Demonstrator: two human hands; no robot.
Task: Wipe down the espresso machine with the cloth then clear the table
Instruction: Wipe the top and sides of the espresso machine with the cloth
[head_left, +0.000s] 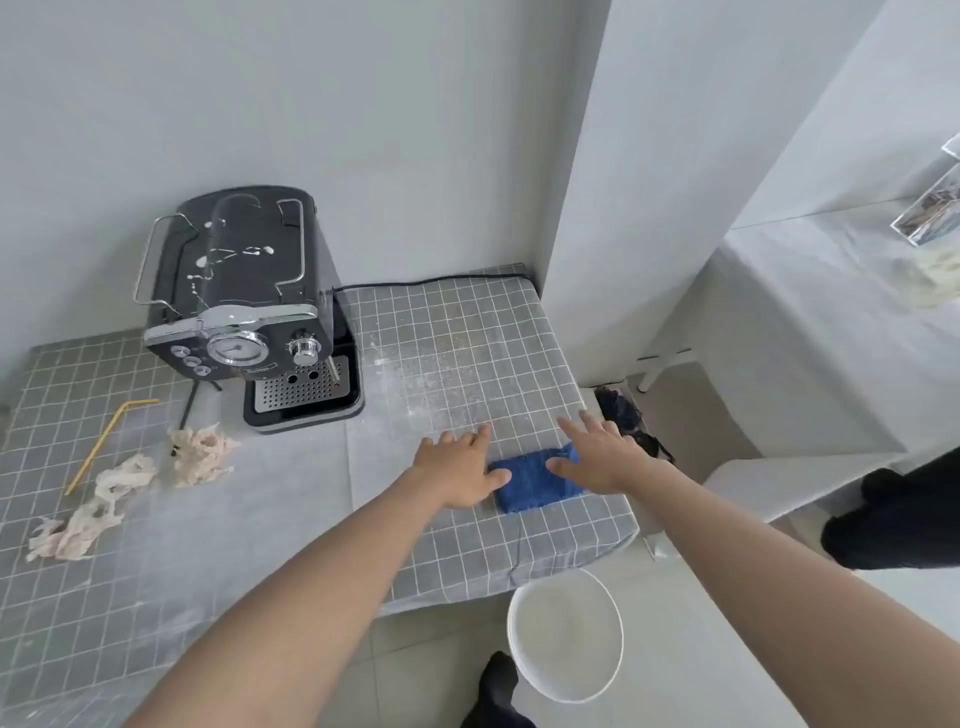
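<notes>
While both palms lie flat on the blue cloth (535, 480) | left hand (460, 467), right hand (597, 457): fingers spread, nothing pinched | espresso machine (239, 301): white splatter on top

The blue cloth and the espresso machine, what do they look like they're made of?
Blue cloth: looks like soft knitted or terry fabric, matte, with a ribbed texture. Espresso machine: probably glossy black plastic or painted metal, with chrome-look trim that reflects light and a perforated metal drip grate.

Pale grey walls (415, 130), tiled floor (415, 670), white bin (566, 639) beside it
</notes>
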